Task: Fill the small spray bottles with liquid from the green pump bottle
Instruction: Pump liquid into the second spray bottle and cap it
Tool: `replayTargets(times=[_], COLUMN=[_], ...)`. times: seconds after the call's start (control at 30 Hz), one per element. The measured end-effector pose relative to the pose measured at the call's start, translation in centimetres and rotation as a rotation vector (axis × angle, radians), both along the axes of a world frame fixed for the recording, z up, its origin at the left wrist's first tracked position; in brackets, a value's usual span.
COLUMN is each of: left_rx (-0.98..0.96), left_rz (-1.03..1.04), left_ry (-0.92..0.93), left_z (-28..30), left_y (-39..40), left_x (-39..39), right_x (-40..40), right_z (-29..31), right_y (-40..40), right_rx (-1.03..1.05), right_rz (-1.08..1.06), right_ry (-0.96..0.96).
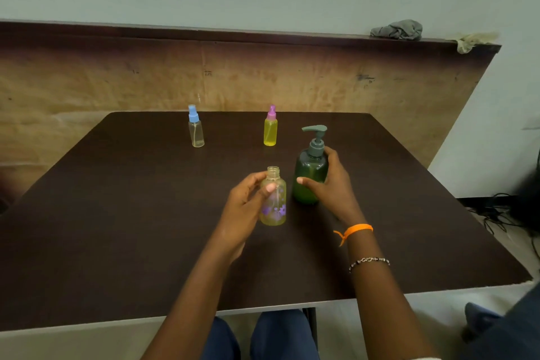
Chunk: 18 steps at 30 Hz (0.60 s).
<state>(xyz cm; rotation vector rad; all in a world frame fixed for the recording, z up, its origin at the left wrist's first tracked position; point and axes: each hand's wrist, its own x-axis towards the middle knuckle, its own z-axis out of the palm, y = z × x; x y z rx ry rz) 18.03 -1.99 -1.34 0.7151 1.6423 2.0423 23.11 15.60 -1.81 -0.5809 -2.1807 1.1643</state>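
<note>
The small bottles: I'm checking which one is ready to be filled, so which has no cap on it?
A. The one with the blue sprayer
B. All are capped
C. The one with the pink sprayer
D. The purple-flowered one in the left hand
D: the purple-flowered bottle held by the left hand shows a bare threaded neck, while the blue-topped bottle and pink-topped bottle keep their sprayers.

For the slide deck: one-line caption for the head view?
Left hand steadies an uncapped flowered bottle while right hand grips the green pump bottle.
</note>
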Motion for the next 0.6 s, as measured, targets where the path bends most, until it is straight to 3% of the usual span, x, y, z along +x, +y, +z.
replayTargets(times=[0.3, 0.6], left_rx=[0.034, 0.083], left_rz=[0.092, 0.023], left_ry=[0.024, 0.033], left_z=[1.1, 2.5], left_y=[-0.6, -1.0], left_x=[-0.4, 0.0], right_x=[2.9, 4.5], right_z=[-0.4, -0.9], right_y=[-3.5, -5.4], right_rx=[0.002, -0.107], right_rz=[0.034, 0.177], right_ry=[0.026, 0.027])
